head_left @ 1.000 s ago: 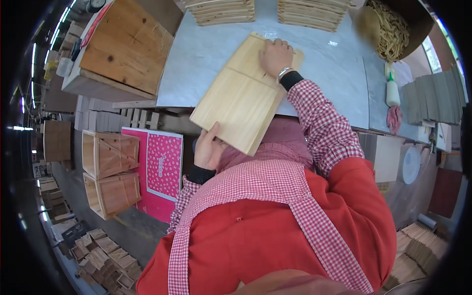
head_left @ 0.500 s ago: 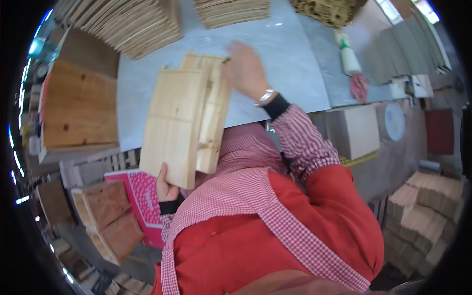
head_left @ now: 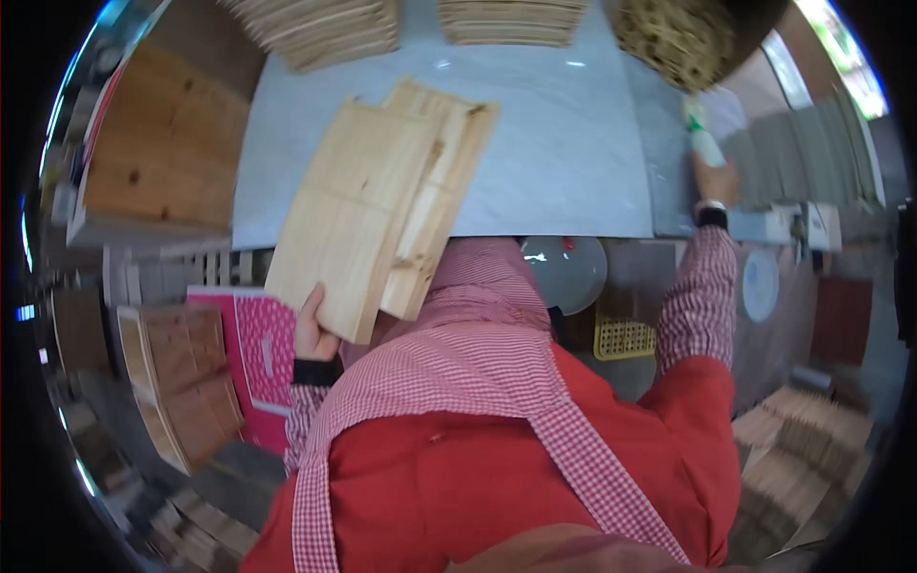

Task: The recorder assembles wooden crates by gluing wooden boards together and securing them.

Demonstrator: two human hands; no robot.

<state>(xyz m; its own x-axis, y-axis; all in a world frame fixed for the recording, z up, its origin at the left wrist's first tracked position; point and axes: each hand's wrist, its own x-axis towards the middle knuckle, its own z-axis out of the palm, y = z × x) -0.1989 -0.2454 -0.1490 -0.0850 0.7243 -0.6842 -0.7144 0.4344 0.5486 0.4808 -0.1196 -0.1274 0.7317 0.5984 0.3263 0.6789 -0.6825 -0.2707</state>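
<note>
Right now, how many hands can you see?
2: the left hand holding wooden boards, the right hand at the white squeeze bottle. Some fingers are hidden.

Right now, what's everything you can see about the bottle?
The bottle has a white body, looks like plastic, and shows green near its top. It is at the right side of the table, its top pointing away from the person. The right hand is at its lower end, hiding the base. I can't tell whether it's lifted, or how full it is.
</note>
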